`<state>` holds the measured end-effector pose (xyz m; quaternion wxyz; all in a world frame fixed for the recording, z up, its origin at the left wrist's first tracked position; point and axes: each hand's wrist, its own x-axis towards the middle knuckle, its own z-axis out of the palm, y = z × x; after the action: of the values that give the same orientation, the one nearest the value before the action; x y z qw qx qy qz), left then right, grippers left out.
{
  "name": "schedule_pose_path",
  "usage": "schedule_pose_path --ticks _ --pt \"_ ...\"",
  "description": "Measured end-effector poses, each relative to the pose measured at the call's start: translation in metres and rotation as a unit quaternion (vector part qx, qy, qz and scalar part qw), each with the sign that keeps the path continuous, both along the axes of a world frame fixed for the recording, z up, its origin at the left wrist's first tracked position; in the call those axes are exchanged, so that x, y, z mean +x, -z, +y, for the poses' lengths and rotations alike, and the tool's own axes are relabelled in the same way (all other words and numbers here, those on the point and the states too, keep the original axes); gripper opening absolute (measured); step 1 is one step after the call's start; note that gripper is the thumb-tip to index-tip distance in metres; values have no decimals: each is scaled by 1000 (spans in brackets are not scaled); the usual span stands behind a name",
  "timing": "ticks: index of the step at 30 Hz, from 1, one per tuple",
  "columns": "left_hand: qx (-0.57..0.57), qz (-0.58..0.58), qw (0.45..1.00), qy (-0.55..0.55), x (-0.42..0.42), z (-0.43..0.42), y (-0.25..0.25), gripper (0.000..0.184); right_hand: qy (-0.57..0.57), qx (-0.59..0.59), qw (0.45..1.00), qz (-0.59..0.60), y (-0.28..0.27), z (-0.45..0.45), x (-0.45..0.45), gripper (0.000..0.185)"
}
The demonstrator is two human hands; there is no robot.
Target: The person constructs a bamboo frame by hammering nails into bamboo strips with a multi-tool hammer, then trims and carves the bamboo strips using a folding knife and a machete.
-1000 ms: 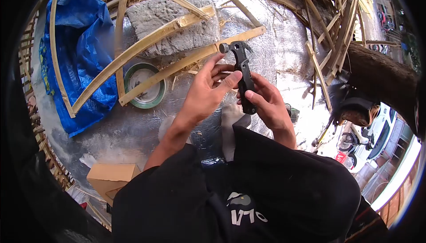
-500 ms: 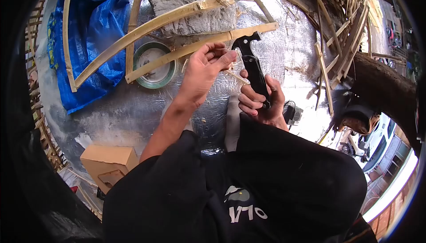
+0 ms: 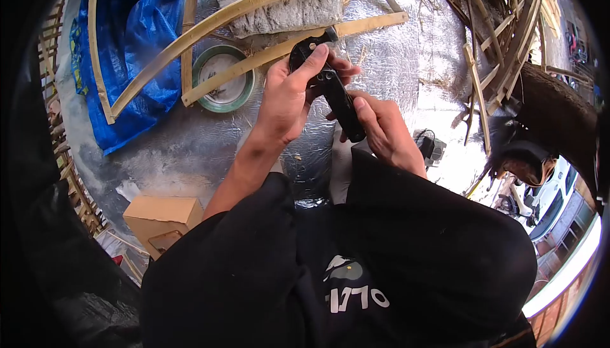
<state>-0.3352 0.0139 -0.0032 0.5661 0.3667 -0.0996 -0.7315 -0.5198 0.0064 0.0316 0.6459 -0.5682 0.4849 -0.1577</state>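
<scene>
A black hammer multi-tool (image 3: 341, 108) is held between my two hands, slanting from upper left to lower right. My left hand (image 3: 287, 94) is closed around its head end, with the thumb lying along the upper part. On the handle's lower end, my right hand (image 3: 386, 129) is closed with its thumb pressed on the side. Some fingers of both hands are hidden behind the tool. Just beyond my hands lies a flat bamboo strip (image 3: 372, 25), partly covered by the tool's head. A longer, curved bamboo strip (image 3: 235, 14) rests across a grey stone block (image 3: 279, 16).
A round green-rimmed dish (image 3: 244, 97) sits left of my hands, near a blue tarp (image 3: 136, 43). A cardboard box (image 3: 159, 209) stands at lower left. Several bamboo pieces (image 3: 508, 37) are heaped at upper right. A dark log (image 3: 565, 103) lies at right.
My left hand has moved from beside the tool onto its head and closed on it. The tool has tilted and shifted left. My right hand has changed its grip on the handle.
</scene>
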Motion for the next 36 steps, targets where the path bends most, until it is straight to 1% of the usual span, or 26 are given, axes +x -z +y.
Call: schedule_pose_path --ticks 2,4,5,7,11,13,14,16,20,22,25,29,32,34,36 --pt "-3 -30 1000 -8 -1 -1 -3 33 -24 -81 995 48 -1 0 2 27" --pt "1 -28 1000 -11 -2 0 -3 34 -27 -46 995 81 -5 -1 2 23" --pt "-4 -38 999 -8 -2 0 -3 33 -24 -44 996 80 -5 -2 1 23" --pt "-10 -52 999 -1 -2 1 -4 32 -32 -82 992 87 -4 -3 1 22" --pt "-20 -54 998 29 1 1 -4 31 -36 -62 995 62 -1 -3 -1 22" --pt "-15 -53 998 41 4 2 -4 30 -87 -80 990 83 -6 -7 -2 22" --pt "-14 -42 998 45 5 2 -5 29 -85 -78 990 82 -5 -6 -2 22" --pt "-13 -32 998 52 8 2 -8 27 -102 -88 988 80 -3 -6 -1 19" --pt "-25 -64 995 66 14 1 -14 24 -105 -107 986 79 -9 -5 5 14" --pt "-33 -80 994 71 15 1 -14 23 -98 -170 978 67 -4 -3 5 10" --pt "-33 -103 992 71 18 3 -12 22 -99 -172 979 44 6 -2 4 8" --pt "-25 -117 991 61 19 5 -13 23 -110 -165 979 54 5 -4 3 7" --pt "-16 -131 990 52 21 4 -15 23 -89 -121 988 30 10 -3 3 8" --pt "-15 -135 990 48 21 4 -17 24 -21 -26 999 1 1 -4 8 12" --pt "-6 -124 992 30 21 3 -19 22 -13 -45 999 -1 8 -1 8 15"
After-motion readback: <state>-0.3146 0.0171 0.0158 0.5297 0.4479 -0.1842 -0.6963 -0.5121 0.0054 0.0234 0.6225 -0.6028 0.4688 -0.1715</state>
